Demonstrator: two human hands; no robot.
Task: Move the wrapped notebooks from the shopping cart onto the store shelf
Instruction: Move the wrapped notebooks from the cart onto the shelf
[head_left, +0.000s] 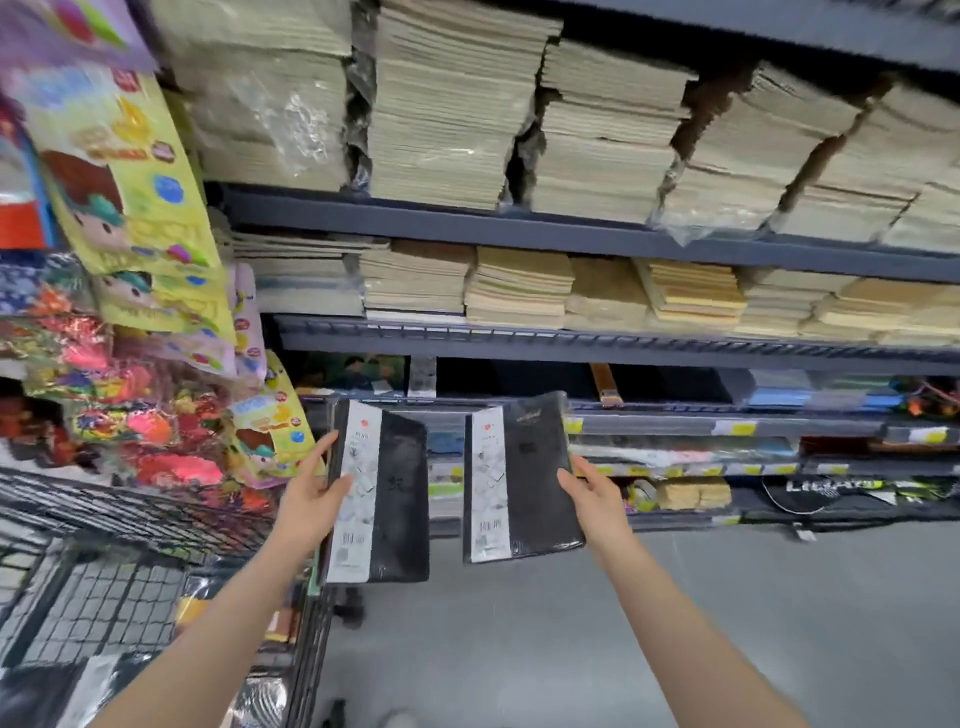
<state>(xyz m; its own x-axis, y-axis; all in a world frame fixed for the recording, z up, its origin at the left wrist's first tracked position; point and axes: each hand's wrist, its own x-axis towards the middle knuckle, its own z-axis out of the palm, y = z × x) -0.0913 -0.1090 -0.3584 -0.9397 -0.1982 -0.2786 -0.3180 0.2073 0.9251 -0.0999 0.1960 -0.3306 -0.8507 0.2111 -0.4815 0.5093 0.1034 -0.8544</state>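
Two black notebooks in clear wrap, each with a white label band along its left side, are held up in front of the store shelf (597, 345). My left hand (311, 496) grips the left notebook (397, 493) by its left edge, thumb across the label. My right hand (589, 493) holds the right notebook (532, 478) at its right edge. Both hang in the air, apart from each other and from the shelving. The wire shopping cart (130, 525) stands at the lower left, with more wrapped items dimly visible inside it.
The upper shelves (467, 221) carry tight stacks of paper notebooks. Colourful toy and sticker packs (135, 208) hang at the left over the cart. Lower shelves (727, 428) with yellow price tags hold mixed stationery. The grey floor (519, 649) lies between cart and shelving.
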